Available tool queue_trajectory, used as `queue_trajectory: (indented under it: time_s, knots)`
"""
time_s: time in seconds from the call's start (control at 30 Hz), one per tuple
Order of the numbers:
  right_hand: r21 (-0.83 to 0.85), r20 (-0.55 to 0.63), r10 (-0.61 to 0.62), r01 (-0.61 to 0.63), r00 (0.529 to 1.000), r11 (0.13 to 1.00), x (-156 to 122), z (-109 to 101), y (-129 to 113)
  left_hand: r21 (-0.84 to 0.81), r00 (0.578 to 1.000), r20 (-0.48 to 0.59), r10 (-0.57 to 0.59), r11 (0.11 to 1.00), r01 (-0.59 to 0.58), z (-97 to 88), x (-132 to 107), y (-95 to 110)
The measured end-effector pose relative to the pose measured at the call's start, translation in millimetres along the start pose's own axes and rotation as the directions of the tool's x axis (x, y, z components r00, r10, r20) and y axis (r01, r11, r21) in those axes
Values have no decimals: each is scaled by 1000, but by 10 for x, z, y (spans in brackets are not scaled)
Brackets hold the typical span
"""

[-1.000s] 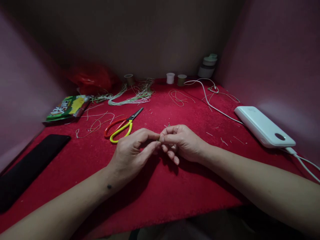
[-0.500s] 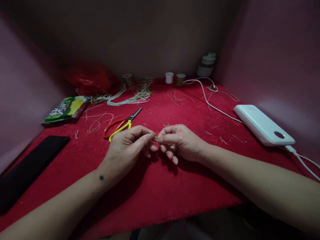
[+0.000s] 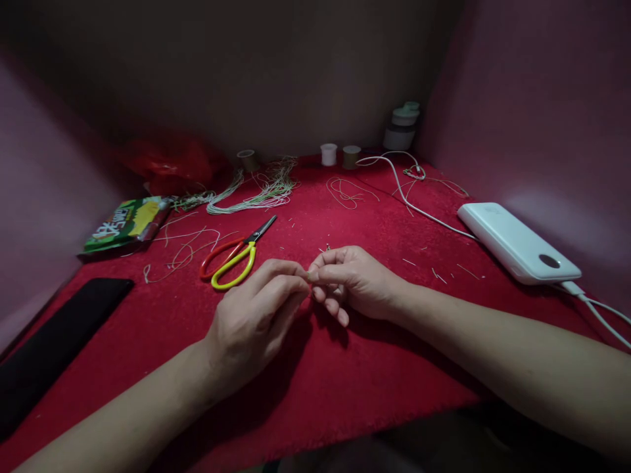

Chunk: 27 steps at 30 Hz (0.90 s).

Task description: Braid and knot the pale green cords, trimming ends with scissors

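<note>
Meeting fingertip to fingertip over the red desk (image 3: 315, 387), the left hand (image 3: 256, 315) and right hand (image 3: 352, 279) pinch one tiny piece (too small to identify) near the scissors (image 3: 231, 253).

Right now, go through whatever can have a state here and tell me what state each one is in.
Left hand: fingertips pinched on a tiny piece.
Right hand: pinched on the same piece.
Tiny piece: held between both hands, too small to identify.
Scissors: closed, lying flat.
Power bank: cable plugged in.
Snack packet: lying flat.

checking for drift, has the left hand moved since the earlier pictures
Yes. The left hand has pulled back from the scissors, nearer the camera.
</note>
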State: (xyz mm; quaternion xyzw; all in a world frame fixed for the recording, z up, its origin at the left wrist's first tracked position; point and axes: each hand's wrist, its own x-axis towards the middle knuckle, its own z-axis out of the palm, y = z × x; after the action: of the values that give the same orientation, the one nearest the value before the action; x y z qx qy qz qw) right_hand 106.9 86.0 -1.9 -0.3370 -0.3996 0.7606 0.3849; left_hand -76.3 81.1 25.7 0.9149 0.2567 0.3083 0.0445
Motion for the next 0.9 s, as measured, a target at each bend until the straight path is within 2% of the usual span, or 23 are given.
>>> queue_trajectory:
  time_s: [0.23,0.9]
  knots:
    - [8,3,-16,16,1000,1000,19,-15,-1,12,1000,-2,-10,1000,10,0,-4,-3]
    - [77,55,-79,74,995,994,44,-49,41,-126,996,67,-52,990,60,1,-9,-24]
